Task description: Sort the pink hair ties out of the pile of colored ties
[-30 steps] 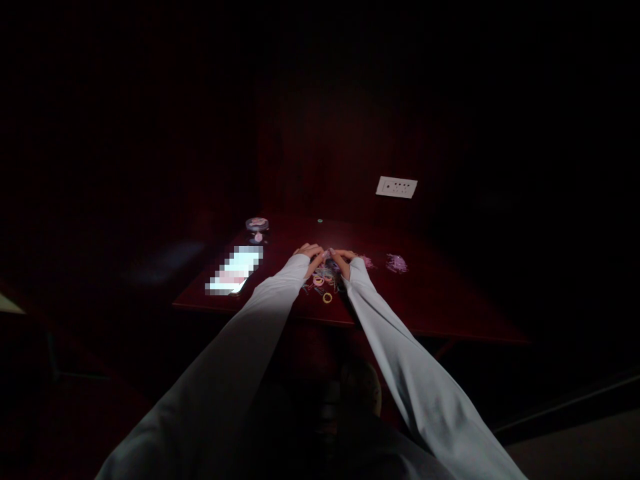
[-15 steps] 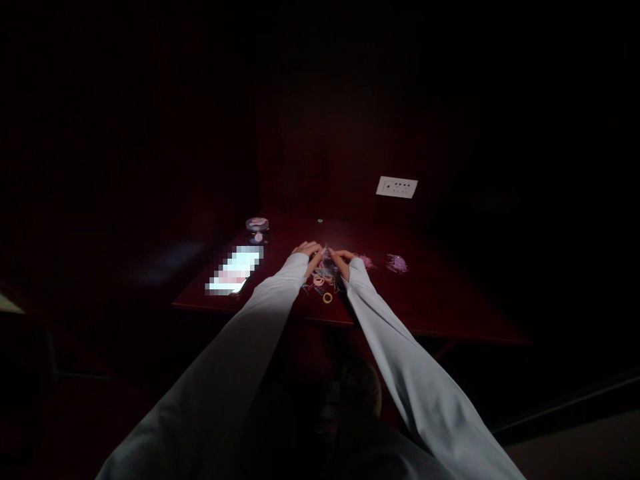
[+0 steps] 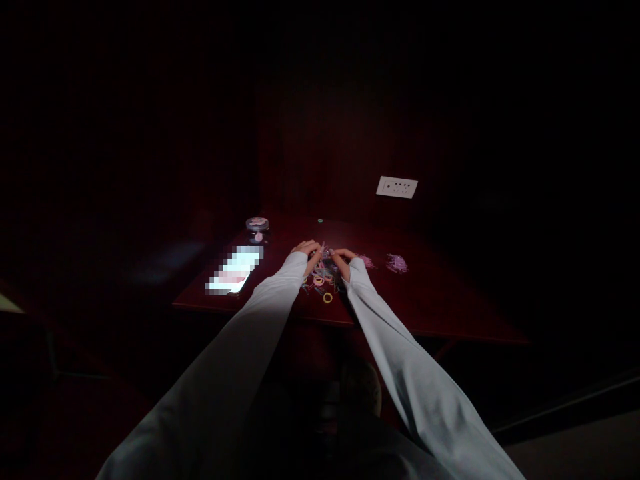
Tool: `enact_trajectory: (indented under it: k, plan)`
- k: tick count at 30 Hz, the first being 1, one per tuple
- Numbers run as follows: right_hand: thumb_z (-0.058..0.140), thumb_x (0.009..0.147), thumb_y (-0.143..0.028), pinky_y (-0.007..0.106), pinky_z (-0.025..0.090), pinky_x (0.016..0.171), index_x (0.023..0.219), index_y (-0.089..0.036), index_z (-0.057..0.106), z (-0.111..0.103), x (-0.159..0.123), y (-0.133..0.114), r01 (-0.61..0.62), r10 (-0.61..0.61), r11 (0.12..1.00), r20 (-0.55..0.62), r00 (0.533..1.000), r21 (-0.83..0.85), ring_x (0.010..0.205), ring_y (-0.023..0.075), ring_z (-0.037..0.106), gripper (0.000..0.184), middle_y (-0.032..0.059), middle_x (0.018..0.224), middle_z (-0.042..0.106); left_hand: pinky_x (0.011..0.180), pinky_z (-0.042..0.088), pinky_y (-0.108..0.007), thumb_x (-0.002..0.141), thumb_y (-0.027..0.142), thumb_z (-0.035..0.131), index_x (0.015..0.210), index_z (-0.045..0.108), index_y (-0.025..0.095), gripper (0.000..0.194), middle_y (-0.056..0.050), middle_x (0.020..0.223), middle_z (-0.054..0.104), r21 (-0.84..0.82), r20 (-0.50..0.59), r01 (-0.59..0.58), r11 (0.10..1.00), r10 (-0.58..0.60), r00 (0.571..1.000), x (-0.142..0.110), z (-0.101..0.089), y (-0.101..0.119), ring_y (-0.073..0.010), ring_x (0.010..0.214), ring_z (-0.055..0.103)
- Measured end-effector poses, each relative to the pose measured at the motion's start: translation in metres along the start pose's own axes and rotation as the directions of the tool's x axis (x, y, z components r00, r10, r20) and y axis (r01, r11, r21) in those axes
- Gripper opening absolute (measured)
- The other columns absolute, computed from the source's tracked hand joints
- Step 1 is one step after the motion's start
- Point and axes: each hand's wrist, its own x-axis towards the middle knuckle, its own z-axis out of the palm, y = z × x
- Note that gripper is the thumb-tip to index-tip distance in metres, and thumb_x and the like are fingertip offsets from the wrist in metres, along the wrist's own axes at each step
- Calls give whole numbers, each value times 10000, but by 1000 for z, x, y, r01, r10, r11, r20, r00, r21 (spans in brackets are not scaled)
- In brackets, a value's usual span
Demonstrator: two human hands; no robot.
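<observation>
A loose heap of multicoloured hair ties [image 3: 325, 272] lies on the dark red table between my two hands. Over its left side, my left hand [image 3: 309, 251] is closed, with pale pinkish strands of hair ties at its fingertips. Opposite it, my right hand [image 3: 344, 259] has its fingers bent and pinched at the heap; what lies between them is too small to make out. The fingertips of both hands almost meet. A yellow ring-shaped hair tie [image 3: 327, 298] rests at the near edge of the heap. Just right of my right hand is a pink pile of hair ties [image 3: 367, 261].
Farther right sits a purple pile of hair ties [image 3: 397, 263]. On the left are a lit phone [image 3: 237, 269], its screen blurred, and a lidded jar [image 3: 257, 230]. One small green ring [image 3: 320, 221] lies at the back. A white socket plate [image 3: 397, 187] is on the wall.
The fingers of both hands have shifted slightly over the heap, and the pale strands between them have changed position. The piles, phone and jar stay where they were.
</observation>
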Motion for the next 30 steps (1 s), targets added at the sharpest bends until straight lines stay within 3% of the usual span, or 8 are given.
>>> enact_trajectory:
  k: [13, 20, 26, 30]
  plan:
    - [644, 745, -555, 347, 483, 779, 711, -241, 674, -2, 2, 5, 37, -37, 999, -18, 999, -25, 786, 215, 604, 317, 27, 764, 697, 820, 452, -292, 990, 188, 530, 721, 558, 203, 271, -20, 790, 586, -40, 20, -5, 999, 6, 1000, 2, -7, 3, -180, 829, 564]
    - [628, 749, -447, 353, 516, 828, 753, -247, 683, -1, 0, 3, -4, 4, 1000, -20, 1000, -11, 834, 218, 638, 207, 34, 843, 732, 772, 447, -281, 991, 226, 514, 699, 531, 207, 293, -15, 760, 562, -50, -8, -8, 999, 8, 1000, 2, -7, 3, -172, 797, 562]
    - [591, 810, -490, 358, 523, 882, 788, -261, 681, 1, 2, 8, 0, -1, 1000, -53, 999, -15, 891, 225, 658, 246, 35, 904, 763, 750, 447, -281, 992, 265, 512, 704, 534, 209, 294, -17, 758, 568, -65, -17, -8, 998, 7, 1000, 2, -6, 2, -170, 782, 557]
    - [610, 804, -596, 350, 513, 841, 817, -249, 693, 3, 3, 12, -15, 11, 999, -92, 996, -43, 845, 219, 635, 357, 35, 875, 746, 718, 427, -267, 999, 281, 510, 701, 516, 208, 307, -9, 755, 552, -88, -20, -11, 996, 9, 1000, 1, -5, 3, -159, 757, 546]
